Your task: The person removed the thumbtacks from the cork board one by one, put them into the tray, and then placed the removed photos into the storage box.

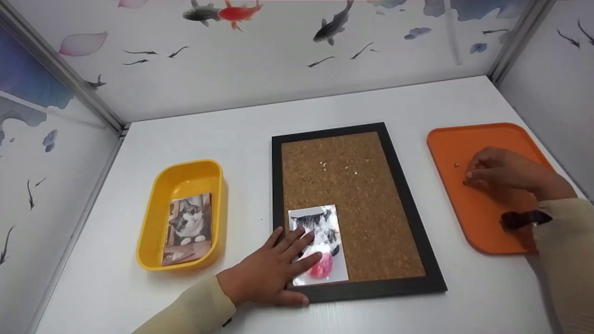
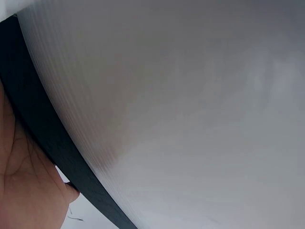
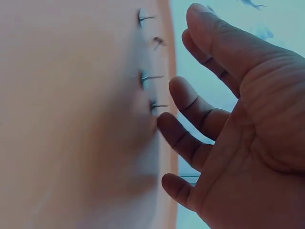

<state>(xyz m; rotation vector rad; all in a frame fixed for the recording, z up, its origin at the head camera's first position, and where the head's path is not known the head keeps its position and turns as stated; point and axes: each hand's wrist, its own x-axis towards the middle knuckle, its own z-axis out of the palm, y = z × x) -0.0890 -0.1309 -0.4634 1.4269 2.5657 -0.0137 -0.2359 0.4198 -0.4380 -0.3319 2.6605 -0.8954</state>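
My left hand (image 1: 267, 273) lies spread over a glossy cat photo (image 1: 332, 269) with a pink ball in it. Its fingertips press the photo against the lower left of a cork board (image 1: 352, 222) framed in black; the thumb rests by the frame's bottom edge. In the left wrist view, part of the palm (image 2: 28, 181) shows beside the dark frame (image 2: 52, 119). Over an orange tray (image 1: 482, 232), my right hand (image 1: 506, 169) hovers with loosely bent fingers, close to a thumbtack (image 1: 456, 164). Several tacks stand point up in the right wrist view, one thumbtack (image 3: 151, 78) near the fingertips.
A yellow bin (image 1: 218, 222) on the left holds another cat photo (image 1: 188, 232). Small pale chips (image 1: 323, 164) mark the cork's upper part. White panels with painted fish (image 1: 332, 25) enclose the white table (image 1: 246, 139) at the back and sides.
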